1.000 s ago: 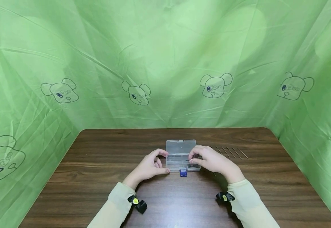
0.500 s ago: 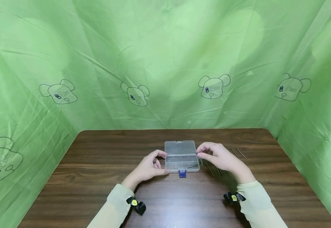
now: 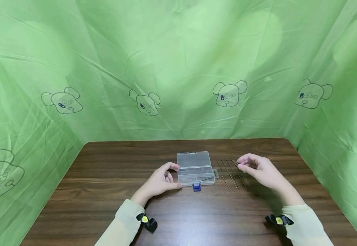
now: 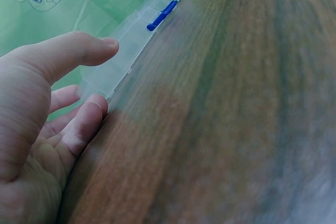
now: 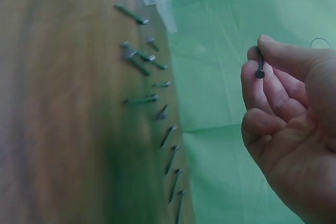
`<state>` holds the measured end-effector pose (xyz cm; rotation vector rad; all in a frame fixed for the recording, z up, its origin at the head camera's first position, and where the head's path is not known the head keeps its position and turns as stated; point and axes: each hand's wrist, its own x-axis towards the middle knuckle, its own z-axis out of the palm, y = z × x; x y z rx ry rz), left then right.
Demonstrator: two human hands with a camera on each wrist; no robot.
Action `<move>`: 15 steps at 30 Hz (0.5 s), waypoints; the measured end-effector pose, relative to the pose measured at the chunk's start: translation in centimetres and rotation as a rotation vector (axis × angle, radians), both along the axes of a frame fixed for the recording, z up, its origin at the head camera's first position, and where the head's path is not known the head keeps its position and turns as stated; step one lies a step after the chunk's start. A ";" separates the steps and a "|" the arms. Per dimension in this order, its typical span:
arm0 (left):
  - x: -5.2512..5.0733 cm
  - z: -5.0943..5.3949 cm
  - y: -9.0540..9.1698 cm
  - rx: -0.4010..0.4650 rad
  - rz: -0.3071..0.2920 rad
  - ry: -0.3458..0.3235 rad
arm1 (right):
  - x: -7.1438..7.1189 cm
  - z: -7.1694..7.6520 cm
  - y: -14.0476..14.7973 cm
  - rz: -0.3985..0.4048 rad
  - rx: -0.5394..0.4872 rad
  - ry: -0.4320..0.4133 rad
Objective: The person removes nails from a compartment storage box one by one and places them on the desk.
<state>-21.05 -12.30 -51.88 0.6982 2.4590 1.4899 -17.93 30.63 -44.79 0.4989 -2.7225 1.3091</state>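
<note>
A clear plastic compartment box (image 3: 196, 176) lies on the table with its lid (image 3: 194, 159) open to the back. Its blue latch (image 3: 196, 187) hangs at the front, and a few nails (image 3: 207, 179) lie in the front right compartment. My left hand (image 3: 161, 178) holds the box's left end, thumb at the front corner and a finger at the back. To the right of the box, my right hand (image 3: 259, 169) is over the nail rows. Thumb and forefinger pinch a nail (image 5: 260, 66), its head toward the camera in the right wrist view.
Several loose nails (image 3: 226, 182) lie in two rough rows right of the box. A clear tab (image 3: 216, 173) sticks out from the box's right end. Green cloth (image 3: 178, 68) hangs behind the brown wooden table (image 3: 120, 153) and along both sides.
My right hand has moved right, from over the box's compartments to the loose nails, uncovering the front right compartment. My left hand stays at the box's left end.
</note>
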 end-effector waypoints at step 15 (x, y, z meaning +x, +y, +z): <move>0.1 0.2 0.1 0.017 0.010 -0.009 | 1.5 -2.9 3.5 -0.088 -0.005 -0.247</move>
